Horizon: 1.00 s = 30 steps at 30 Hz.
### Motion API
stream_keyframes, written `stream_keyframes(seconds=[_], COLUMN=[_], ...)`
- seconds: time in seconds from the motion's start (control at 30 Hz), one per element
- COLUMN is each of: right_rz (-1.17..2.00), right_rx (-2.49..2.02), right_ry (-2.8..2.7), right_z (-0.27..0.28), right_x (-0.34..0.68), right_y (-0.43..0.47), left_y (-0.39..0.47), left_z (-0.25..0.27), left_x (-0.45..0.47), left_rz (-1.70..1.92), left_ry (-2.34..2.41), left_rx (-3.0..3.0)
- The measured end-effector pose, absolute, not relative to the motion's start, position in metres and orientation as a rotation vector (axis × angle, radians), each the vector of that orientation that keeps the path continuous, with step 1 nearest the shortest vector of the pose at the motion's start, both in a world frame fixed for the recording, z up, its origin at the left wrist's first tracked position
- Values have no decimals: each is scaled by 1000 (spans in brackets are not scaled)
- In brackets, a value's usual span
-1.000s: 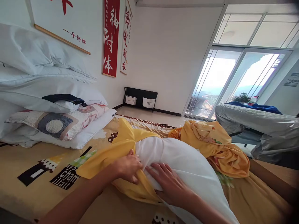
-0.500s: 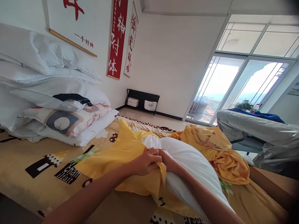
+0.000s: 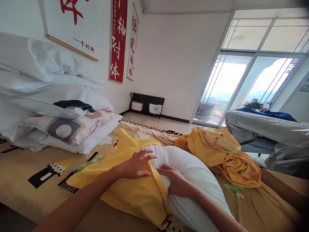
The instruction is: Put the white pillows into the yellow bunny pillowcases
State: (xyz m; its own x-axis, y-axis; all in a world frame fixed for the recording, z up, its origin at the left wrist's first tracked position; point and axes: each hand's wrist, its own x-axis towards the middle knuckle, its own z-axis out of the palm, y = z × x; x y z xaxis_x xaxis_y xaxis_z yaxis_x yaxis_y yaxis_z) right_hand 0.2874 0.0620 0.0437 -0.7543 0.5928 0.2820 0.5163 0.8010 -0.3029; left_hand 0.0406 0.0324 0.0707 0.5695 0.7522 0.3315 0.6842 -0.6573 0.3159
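Observation:
A plump white pillow [image 3: 193, 167] lies on the bed in front of me, its far-left end inside a yellow pillowcase [image 3: 135, 190]. At the mouth of the case my right hand [image 3: 176, 182] grips a bunched part of the pillow, fingers curled into the white fabric. My left hand [image 3: 138, 164] is open, fingers spread, over the yellow cloth just left of that mouth. Whether its palm touches the cloth I cannot tell. The flat left part of the case spreads across the printed bedsheet [image 3: 29, 158].
White pillows [image 3: 79, 93] and a patterned pillow [image 3: 72, 129] are stacked at the left. Crumpled orange-yellow bedding [image 3: 217, 145] lies to the right beside a person's limb [image 3: 280, 187]. Beyond stand a black rack [image 3: 147, 100] and a plastic-covered piece of furniture [image 3: 265, 125].
My hands, together on the case's edge before, have come apart. The left has let go and opened, moving left; the right now grips the white pillow. The case's edge has shifted slightly.

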Motion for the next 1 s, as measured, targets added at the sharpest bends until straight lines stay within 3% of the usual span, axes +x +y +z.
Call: stream_keyframes(seconds=[0.1,0.17,0.3,0.43,0.67,1.0], right_rz=[-176,-548,-894,-975,-1013,-878], right_rx=[-923,-952,-1075,-1149,-1097,-1137], right_ry=[-2600,-2479,-2308,-2256,-2221,-2162], right_z=[32,15,-23,-40,-16,-40], right_x=[327,348,374,384,388,412], right_y=[39,22,-6,-9,14,9], left_y=[23,11,-14,-14,-5,-15], left_z=[53,37,18,18,-9,-15], left_x=[-22,-62,-101,-82,-68,-110], left_rz=[910,887,690,827,1063,1156], left_ry=[1809,2103,2054,1761,1289,1312], left_rx=[2366,2027,1680,1585,1115,749])
